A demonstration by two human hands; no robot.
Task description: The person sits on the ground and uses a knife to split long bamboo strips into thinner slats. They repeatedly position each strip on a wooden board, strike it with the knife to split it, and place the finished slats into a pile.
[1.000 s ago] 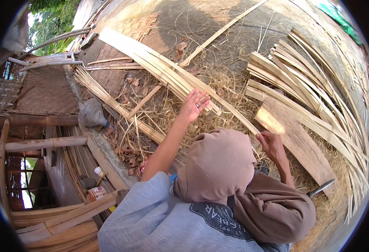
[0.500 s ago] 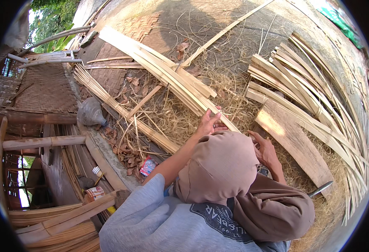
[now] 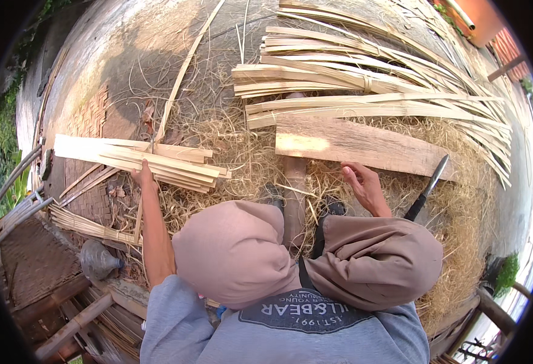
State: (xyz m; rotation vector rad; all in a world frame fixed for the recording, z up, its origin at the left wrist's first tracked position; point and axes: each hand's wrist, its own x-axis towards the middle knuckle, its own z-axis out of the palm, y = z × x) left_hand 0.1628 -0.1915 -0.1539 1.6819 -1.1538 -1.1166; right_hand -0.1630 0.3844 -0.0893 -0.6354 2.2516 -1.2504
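Note:
My left hand (image 3: 145,175) grips the near side of a bundle of pale bamboo strips (image 3: 175,162), thumb on top; the fingers beneath are hidden. The bundle lies at the left, partly over a woven mat. My right hand (image 3: 365,187) is held near the front edge of a wooden plank (image 3: 345,141), its fingers loosely bent and apart, with nothing seen in them. Right of that hand, a knife (image 3: 429,187) with a dark handle leans against the plank's right end, blade pointing up and away.
Beyond the plank lies a large spread of bamboo strips (image 3: 339,64), one bunch tied. Curly shavings (image 3: 218,130) cover the ground. A woven mat (image 3: 90,176) and a clear plastic jug (image 3: 98,261) are at the left. Brown cloth (image 3: 236,252) hides part of the near ground.
The view has swung to the right. My left hand has carried the bundle leftward, away from my right hand. The right hand has moved away from the strips' near end.

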